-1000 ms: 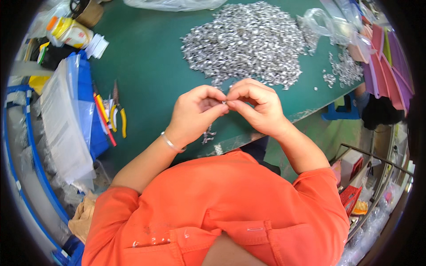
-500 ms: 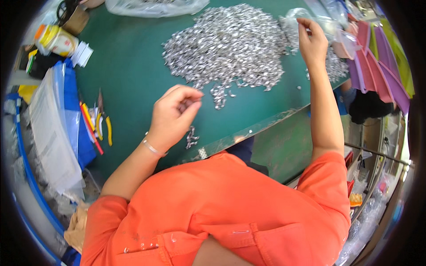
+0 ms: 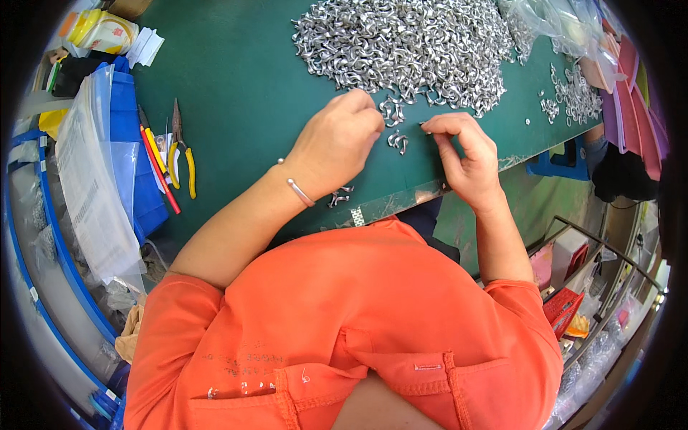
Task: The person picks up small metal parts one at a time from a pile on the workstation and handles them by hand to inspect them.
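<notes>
My left hand, with a thin bangle at its wrist, is closed at the near edge of a big heap of small curved silver metal pieces. What its fingers hold is hidden. To its right my right hand pinches thumb and forefinger together. A tiny bright spot shows at its fingertips, too small to name. Between the hands lie a few loose curved metal pieces, apart from the heap. A smaller group of these metal pieces rests beneath my left wrist.
Yellow-handled pliers and a red pen lie left on the green table. Papers in clear sleeves and a yellow-white jar stand further left. Small ring-like metal pieces and plastic bags are at right.
My right hand has come from the far right down to the table's near side. My left hand has moved right and up to the heap's edge. The whole view has shifted.
</notes>
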Demonstrator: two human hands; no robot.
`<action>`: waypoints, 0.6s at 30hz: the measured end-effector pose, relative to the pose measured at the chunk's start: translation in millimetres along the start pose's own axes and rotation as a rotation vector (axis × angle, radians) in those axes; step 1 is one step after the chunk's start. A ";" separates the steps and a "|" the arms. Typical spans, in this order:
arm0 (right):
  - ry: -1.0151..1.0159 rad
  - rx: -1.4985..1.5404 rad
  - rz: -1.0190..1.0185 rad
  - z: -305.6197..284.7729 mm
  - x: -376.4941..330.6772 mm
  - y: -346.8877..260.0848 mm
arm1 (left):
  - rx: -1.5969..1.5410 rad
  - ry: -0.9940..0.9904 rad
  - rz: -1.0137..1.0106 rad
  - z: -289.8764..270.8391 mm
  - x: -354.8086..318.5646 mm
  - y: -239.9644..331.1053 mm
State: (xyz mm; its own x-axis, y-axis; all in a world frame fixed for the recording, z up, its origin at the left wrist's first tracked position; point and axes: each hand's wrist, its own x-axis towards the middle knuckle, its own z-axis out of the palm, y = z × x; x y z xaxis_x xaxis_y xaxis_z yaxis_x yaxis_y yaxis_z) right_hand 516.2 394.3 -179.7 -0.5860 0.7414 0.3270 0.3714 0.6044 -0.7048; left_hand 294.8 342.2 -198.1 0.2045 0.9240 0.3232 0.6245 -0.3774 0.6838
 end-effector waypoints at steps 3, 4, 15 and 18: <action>-0.108 -0.006 -0.052 5.8 -2.9 -8.9 | -0.099 0.050 -0.019 -5.5 -0.2 1.9; -0.141 -0.053 -0.106 9.5 -4.7 -5.1 | -0.122 0.040 -0.049 -6.6 -1.1 3.1; -0.017 0.050 0.032 23.6 -17.7 -11.4 | -0.277 -0.042 -0.227 -13.5 -12.6 19.0; 0.092 0.203 -0.008 31.1 -24.5 -19.7 | -0.527 -0.096 -0.415 -12.5 -15.7 26.4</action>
State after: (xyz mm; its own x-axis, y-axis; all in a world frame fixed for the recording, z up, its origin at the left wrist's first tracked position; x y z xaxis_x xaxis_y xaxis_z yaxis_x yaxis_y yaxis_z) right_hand 500.9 355.1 -193.4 -0.5164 0.7659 0.3830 0.2091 0.5465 -0.8109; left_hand 298.7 316.9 -176.9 0.1080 0.9911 -0.0780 0.2200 0.0527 0.9741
